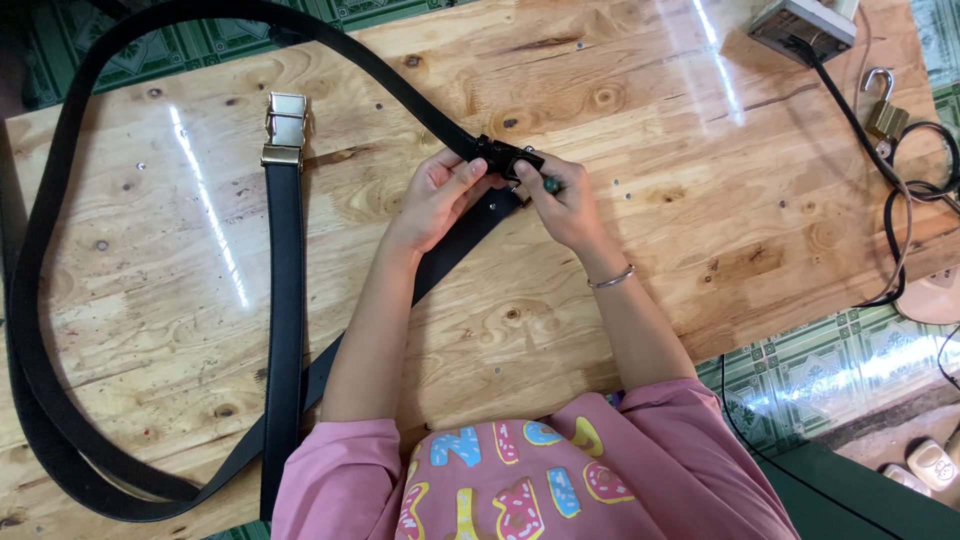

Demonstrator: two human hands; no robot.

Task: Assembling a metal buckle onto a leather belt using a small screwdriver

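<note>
- Left hand (440,195) pinched shut on black buckle (505,158), at mid-table.
- Right hand (565,205) closed on the buckle's other side, gripping a small green-tipped tool (551,185).
- Black belt (60,250) looping from buckle round table's (650,120) left edge.
- Second belt (285,300) lying straight, silver-gold buckle (285,130) at top.
- Padlock (884,112), cables (900,200) far right.

Head camera — looking steeply down, seemingly close.
</note>
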